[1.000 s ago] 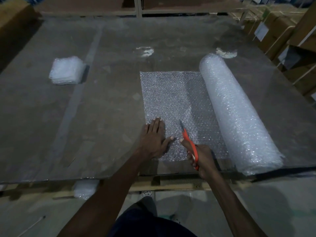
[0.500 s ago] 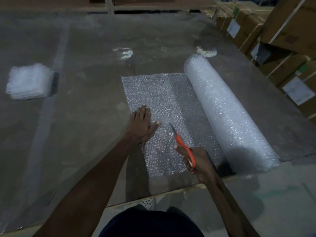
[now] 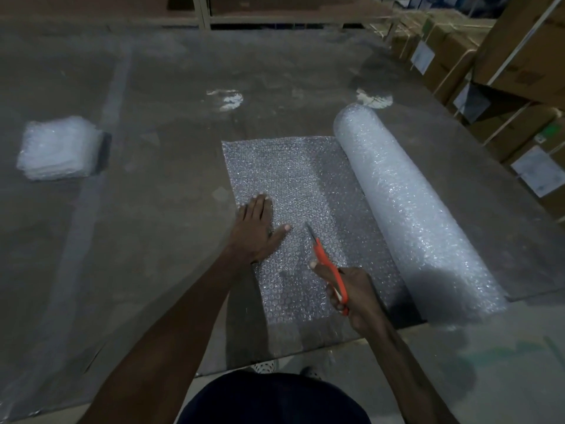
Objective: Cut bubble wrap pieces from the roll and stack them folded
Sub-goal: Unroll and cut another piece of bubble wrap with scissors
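We press left hand [image 3: 255, 229] flat on unrolled bubble wrap sheet [image 3: 301, 191] beside roll [image 3: 406, 206] on desk [image 3: 168, 185]; right hand [image 3: 356, 293] grips orange scissors [image 3: 328, 267]. Risk: sheet slips under light press, cut wanders.

Dim indoor storage space. A wide worktable [image 3: 159, 209] under a clear, glossy plastic sheet fills most of the view, with two pale glare patches [image 3: 227, 99] on it. Stacked brown cardboard boxes [image 3: 519, 56] with white labels stand at right. Grey floor [image 3: 489, 362] lies below.
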Tool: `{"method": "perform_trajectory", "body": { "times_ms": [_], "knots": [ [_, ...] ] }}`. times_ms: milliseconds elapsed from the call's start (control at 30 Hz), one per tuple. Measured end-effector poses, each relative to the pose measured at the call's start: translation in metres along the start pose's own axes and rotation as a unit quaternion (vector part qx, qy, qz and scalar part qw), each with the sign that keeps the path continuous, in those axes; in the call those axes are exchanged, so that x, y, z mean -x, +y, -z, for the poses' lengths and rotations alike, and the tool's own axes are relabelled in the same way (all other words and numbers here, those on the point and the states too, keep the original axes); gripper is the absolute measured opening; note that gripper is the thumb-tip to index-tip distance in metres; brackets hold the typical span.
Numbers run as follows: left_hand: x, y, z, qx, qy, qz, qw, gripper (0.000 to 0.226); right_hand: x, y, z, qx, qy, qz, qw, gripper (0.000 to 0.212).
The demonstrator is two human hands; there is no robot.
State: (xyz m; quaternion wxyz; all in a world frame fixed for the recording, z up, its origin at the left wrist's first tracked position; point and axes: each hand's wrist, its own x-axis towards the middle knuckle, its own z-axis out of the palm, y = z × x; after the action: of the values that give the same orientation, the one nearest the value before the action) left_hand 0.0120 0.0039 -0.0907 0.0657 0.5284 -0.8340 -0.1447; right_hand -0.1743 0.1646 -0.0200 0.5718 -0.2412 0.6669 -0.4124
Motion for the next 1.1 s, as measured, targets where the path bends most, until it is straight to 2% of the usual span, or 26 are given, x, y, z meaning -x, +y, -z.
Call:
{"method": "perform_trajectory", "body": {
  "times_ms": [400, 600, 733, 900, 1100],
  "knots": [
    [0.002, 0.002, 0.003, -0.006, 0.002, 0.001, 1.0, 0.096, -0.012, -0.003, -0.004, 0.002, -0.005, -0.002, 1.0, 0.039],
    [0.004, 0.002, 0.003, 0.001, 0.005, -0.002, 1.0, 0.101, -0.01, -0.002, -0.001, 0.012, -0.011, 0.022, 1.0, 0.035],
    [0.004, 0.001, 0.003, -0.004, 0.002, -0.006, 1.0, 0.097, -0.011, -0.002, -0.001, 0.002, -0.006, 0.018, 1.0, 0.045],
    [0.003, -0.001, 0.002, -0.009, 0.002, -0.005, 1.0, 0.098, -0.017, -0.012, -0.005, -0.003, -0.012, 0.01, 1.0, 0.037],
    [0.004, 0.0, 0.001, -0.01, 0.003, -0.005, 1.0, 0.092, -0.023, -0.02, -0.01, 0.015, -0.001, 0.012, 1.0, 0.038]
  ]
}}
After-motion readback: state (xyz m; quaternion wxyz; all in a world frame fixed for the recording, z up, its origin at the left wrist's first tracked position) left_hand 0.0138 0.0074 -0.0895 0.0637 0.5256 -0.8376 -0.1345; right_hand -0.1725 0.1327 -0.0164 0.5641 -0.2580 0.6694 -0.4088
